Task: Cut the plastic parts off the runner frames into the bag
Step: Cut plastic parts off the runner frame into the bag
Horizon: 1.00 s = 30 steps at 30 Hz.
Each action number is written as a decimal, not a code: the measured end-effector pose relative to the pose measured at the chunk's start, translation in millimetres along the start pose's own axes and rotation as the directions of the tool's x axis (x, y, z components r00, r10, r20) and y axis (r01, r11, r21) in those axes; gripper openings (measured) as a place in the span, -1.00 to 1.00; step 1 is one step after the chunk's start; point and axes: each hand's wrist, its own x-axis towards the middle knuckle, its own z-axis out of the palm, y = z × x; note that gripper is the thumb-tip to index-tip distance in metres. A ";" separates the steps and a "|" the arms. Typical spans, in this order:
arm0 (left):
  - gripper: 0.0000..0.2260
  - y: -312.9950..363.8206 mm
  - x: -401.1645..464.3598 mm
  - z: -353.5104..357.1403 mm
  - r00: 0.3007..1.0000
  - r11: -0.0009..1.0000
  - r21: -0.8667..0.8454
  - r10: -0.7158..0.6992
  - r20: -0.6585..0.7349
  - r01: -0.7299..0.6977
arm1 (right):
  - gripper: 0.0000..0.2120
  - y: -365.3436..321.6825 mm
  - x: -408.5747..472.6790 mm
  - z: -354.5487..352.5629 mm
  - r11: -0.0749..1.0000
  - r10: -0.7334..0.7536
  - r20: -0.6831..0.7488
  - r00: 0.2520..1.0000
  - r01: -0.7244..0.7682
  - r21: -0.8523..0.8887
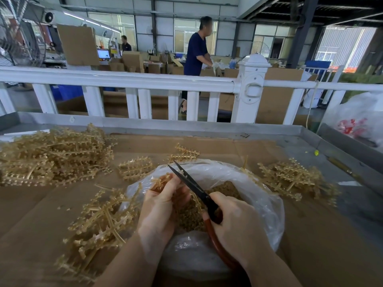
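A clear plastic bag (267, 206) lies open at the table's front, holding several small tan cut parts (226, 189). Over its mouth my left hand (161, 206) grips a tan runner frame piece (162, 180). My right hand (234, 222) holds black scissors (190, 184) by their red handles, blades slightly parted and pointing up-left beside the frame piece. A loose heap of runner frames (101, 222) lies just left of the bag.
A big pile of tan frames (51, 156) covers the table's left; a smaller pile (292, 179) lies at right. Cardboard (207, 146) lines the metal table. A white fence (145, 81) runs behind, a person (196, 52) stands beyond it, and a white bag (360, 119) sits at right.
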 end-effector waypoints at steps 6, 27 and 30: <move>-0.93 1.3 2.0 -1.6 0.999 0.999 -0.026 -0.038 0.010 0.038 | -0.86 1.6 -0.6 1.5 1.000 0.002 -0.012 1.000 -0.002 0.010; -0.85 2.0 -1.3 -1.1 0.999 0.999 -0.017 -0.038 -0.005 0.038 | -0.84 2.0 -1.8 1.6 1.000 0.030 -0.005 1.000 -0.030 0.003; -0.85 0.8 -1.7 -1.6 0.999 0.999 -0.027 -0.040 -0.034 0.039 | -0.81 2.6 -2.0 2.9 0.999 0.033 -0.020 0.999 -0.033 -0.010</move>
